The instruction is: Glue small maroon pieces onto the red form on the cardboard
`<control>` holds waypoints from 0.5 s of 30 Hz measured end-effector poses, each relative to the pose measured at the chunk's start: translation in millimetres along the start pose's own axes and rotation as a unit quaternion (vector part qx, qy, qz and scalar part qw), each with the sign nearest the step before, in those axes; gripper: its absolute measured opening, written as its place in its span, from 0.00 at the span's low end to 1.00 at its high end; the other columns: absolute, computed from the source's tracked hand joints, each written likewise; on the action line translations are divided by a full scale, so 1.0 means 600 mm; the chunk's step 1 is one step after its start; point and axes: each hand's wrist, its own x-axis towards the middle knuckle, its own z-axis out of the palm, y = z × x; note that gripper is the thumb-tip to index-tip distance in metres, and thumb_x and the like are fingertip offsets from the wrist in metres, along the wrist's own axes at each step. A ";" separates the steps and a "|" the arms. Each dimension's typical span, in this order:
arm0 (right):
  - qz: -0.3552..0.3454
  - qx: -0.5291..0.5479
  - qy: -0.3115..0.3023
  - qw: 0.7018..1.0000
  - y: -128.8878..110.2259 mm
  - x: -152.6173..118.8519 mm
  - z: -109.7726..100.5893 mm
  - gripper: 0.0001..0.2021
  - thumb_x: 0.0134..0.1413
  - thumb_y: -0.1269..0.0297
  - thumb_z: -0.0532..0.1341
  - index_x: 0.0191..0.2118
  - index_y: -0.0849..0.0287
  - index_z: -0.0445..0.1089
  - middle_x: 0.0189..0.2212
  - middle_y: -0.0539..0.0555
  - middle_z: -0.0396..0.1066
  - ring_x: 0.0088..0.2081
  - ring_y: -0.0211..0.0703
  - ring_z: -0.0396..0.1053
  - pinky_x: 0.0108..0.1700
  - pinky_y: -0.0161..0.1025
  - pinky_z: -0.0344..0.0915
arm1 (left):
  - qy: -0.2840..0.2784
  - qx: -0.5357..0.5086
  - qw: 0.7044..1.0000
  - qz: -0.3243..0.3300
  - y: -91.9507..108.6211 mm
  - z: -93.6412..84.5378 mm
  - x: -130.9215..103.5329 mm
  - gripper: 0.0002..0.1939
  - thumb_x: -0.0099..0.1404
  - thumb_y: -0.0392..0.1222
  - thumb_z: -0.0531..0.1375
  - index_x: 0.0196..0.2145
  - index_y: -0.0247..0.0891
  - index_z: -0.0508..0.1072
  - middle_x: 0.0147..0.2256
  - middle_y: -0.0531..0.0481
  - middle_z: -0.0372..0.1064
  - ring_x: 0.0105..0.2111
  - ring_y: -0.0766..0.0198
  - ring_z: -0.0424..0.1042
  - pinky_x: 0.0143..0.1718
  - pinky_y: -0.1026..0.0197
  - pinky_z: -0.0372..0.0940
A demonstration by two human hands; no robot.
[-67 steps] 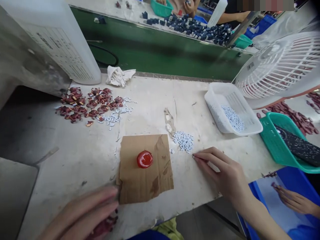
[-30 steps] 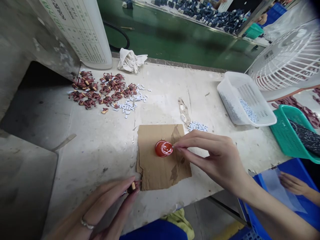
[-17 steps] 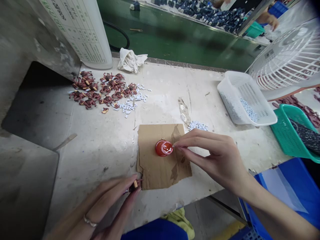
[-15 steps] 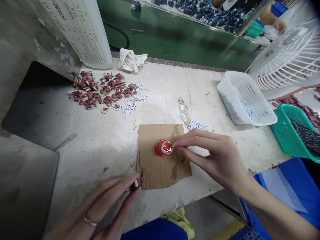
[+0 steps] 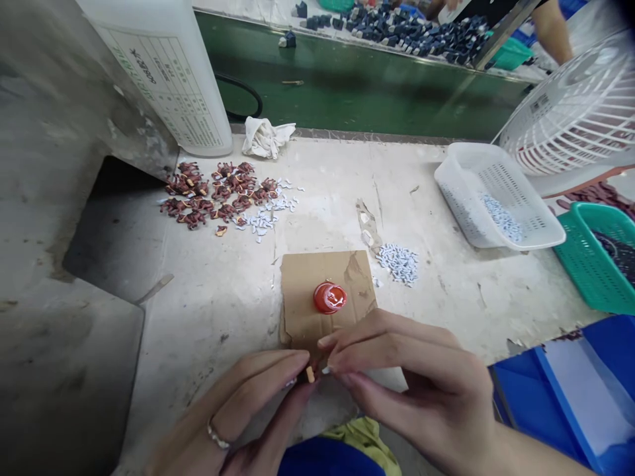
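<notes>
My left hand (image 5: pixel 253 403), with a ring on one finger, pinches a small dark brown figure (image 5: pixel 310 375) with a light orange part. Close to its right, my right hand (image 5: pixel 417 377) holds a tiny pale piece (image 5: pixel 326 370) between thumb and fingertips, almost touching the figure. Both hands are over the near edge of a brown cardboard piece (image 5: pixel 302 271). On the cardboard stands a small round container of red liquid (image 5: pixel 330 297). Behind it to the right lies a pile of small pale blue pieces (image 5: pixel 398 263).
Brown figures (image 5: pixel 191 205) and loose pale pieces (image 5: pixel 260 221) lie at the back left, near a large white jug (image 5: pixel 173 86) and a crumpled cloth (image 5: pixel 266 137). On the right are a white basket (image 5: pixel 536 218), a green basket (image 5: pixel 585 264) and a fan (image 5: pixel 570 119). Another person's arm shows beyond.
My right hand has moved from beside the red container down toward my left hand, which has shifted right. The pale piece now shows at my right fingertips. The view has shifted slightly.
</notes>
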 end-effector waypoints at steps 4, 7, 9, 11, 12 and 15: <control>0.009 0.013 -0.001 1.000 0.008 -0.001 0.001 0.09 0.58 0.80 0.65 0.41 0.63 0.79 0.36 0.58 0.81 0.37 0.42 0.79 0.40 0.35 0.78 | -0.009 0.005 1.000 0.014 0.002 -0.002 0.002 0.10 0.66 0.33 0.64 0.44 0.42 0.75 0.41 0.62 0.75 0.40 0.80 0.74 0.48 0.78 0.68; 0.007 0.008 -0.007 1.000 0.010 -0.002 0.000 0.09 0.59 0.78 0.65 0.42 0.61 0.79 0.35 0.57 0.81 0.36 0.41 0.79 0.39 0.35 0.78 | -0.001 0.014 1.000 0.009 0.004 -0.001 0.003 0.10 0.66 0.34 0.64 0.44 0.43 0.75 0.41 0.63 0.75 0.39 0.82 0.74 0.49 0.79 0.68; 0.004 0.000 -0.020 1.000 0.009 -0.005 -0.001 0.09 0.60 0.78 0.65 0.43 0.61 0.79 0.36 0.57 0.80 0.37 0.41 0.79 0.40 0.35 0.78 | 0.009 0.022 1.000 0.006 0.006 0.000 0.004 0.10 0.65 0.33 0.65 0.43 0.43 0.76 0.41 0.64 0.75 0.39 0.82 0.74 0.48 0.80 0.67; -0.010 -0.021 -0.027 0.999 0.007 -0.009 -0.002 0.10 0.59 0.79 0.65 0.44 0.62 0.78 0.38 0.58 0.80 0.39 0.41 0.79 0.41 0.32 0.78 | 0.019 0.019 1.000 0.008 0.009 0.001 0.006 0.11 0.63 0.32 0.66 0.42 0.43 0.77 0.40 0.64 0.76 0.38 0.81 0.74 0.48 0.79 0.68; -0.017 -0.039 -0.030 0.999 0.006 -0.011 -0.004 0.10 0.59 0.79 0.65 0.45 0.63 0.78 0.38 0.58 0.80 0.39 0.40 0.79 0.41 0.31 0.78 | 0.019 0.016 1.000 0.014 0.010 0.000 0.007 0.11 0.62 0.31 0.66 0.42 0.42 0.77 0.40 0.64 0.76 0.39 0.81 0.74 0.47 0.78 0.69; -0.059 -0.118 -0.051 0.990 0.006 -0.021 -0.010 0.12 0.61 0.79 0.63 0.49 0.65 0.77 0.42 0.60 0.80 0.43 0.40 0.80 0.45 0.29 0.78 | 0.000 0.012 1.000 0.028 0.014 0.001 0.006 0.13 0.61 0.27 0.66 0.41 0.42 0.78 0.39 0.63 0.76 0.39 0.79 0.75 0.46 0.76 0.70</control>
